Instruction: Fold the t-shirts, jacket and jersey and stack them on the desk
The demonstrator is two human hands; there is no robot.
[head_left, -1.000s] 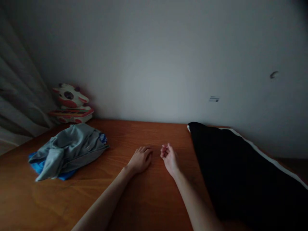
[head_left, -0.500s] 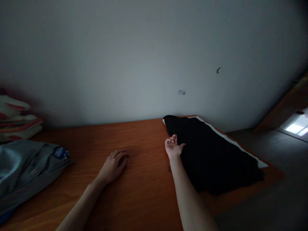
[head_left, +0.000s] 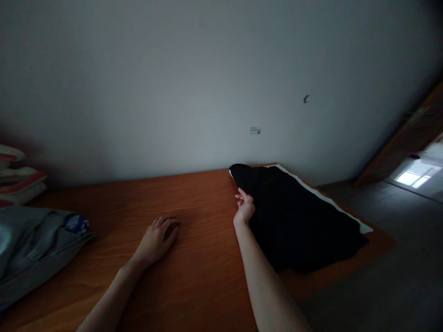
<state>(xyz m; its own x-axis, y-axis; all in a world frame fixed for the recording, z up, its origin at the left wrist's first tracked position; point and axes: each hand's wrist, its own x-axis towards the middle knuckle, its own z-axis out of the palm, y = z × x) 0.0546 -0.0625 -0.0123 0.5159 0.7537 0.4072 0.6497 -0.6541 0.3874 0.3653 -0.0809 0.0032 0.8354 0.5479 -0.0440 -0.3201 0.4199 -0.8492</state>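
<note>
On the table (head_left: 200, 258), the white-edged black cloth (head_left: 297, 216) looks too dark for detail; your left hand (head_left: 155, 240) lies open, your right hand (head_left: 245, 207) unclear in grip.

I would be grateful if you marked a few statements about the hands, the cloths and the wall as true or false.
1. The left hand is at the bare wood of the table. True.
2. The right hand is by the left edge of the black cloth. True.
3. The black cloth lies to the left of the left hand. False: it lies to the right.
4. A white strip shows along the black cloth's far edge. True.
5. The small label is on the table. False: the label is on the wall.
</note>
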